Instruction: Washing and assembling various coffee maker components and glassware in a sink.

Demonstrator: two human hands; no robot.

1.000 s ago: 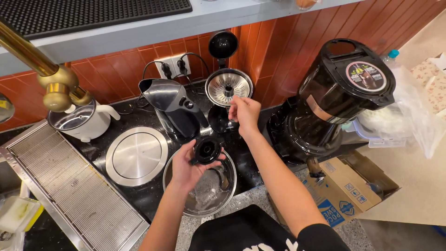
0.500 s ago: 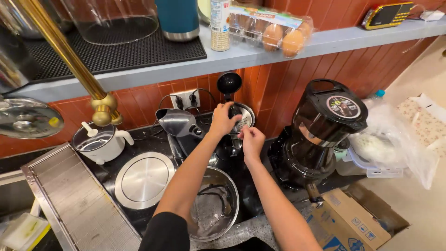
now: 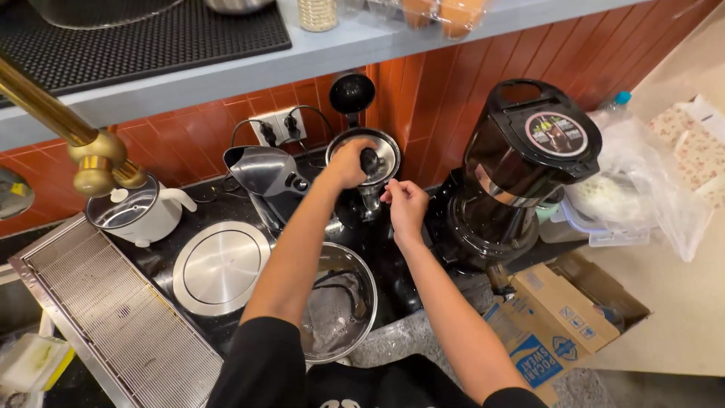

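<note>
A small citrus juicer with a round metal strainer bowl stands at the back of the black counter. My left hand reaches over to it and grips a small black knob-like part at the bowl's middle. My right hand is just below and to the right, fingers curled towards the juicer's neck. Whether those fingers grip the neck is hidden.
A metal mixing bowl with a grey cloth sits under my arms. Left of it are a round steel lid, a grey jug-shaped appliance and a white pot. A large black juicer stands on the right, a cardboard box beside it. A ridged drain tray is at the left.
My left hand carried the black part up from above the mixing bowl to the strainer bowl. My right hand dropped from the strainer to just beneath it.
</note>
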